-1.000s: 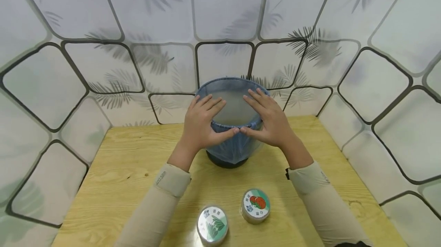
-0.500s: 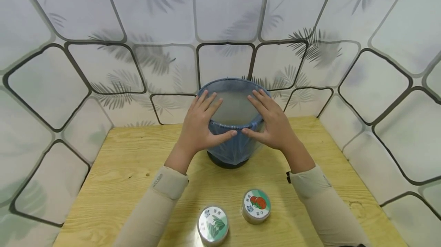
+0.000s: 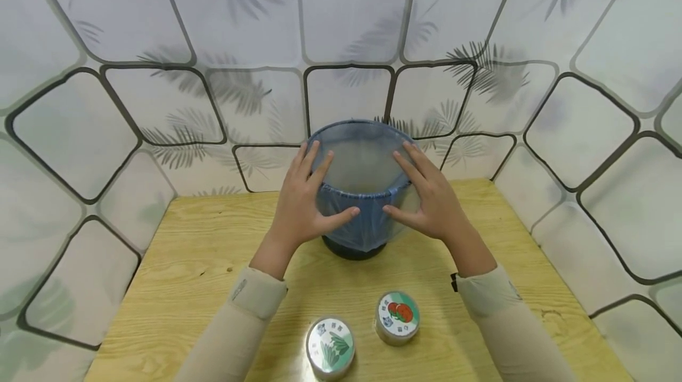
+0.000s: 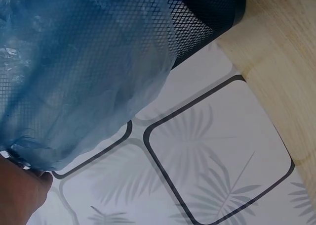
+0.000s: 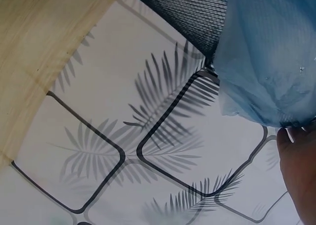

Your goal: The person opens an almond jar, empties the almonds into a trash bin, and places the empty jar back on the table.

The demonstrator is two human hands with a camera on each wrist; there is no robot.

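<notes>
Far on the table [image 3: 186, 257], the left hand [image 3: 298, 203] and right hand [image 3: 436, 201], fingers spread apart, flank a mesh bin [image 3: 354, 251], likely light and stiff, best held through its soft, probably slippery bag [image 3: 359, 222] by the left and right rim [image 3: 362, 196].

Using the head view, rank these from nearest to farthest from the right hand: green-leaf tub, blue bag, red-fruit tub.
From the right hand:
1. Blue bag: at its fingers, on its left.
2. Red-fruit tub: back toward the person, between the forearms.
3. Green-leaf tub: left of the red-fruit tub and closer to the person.
</notes>
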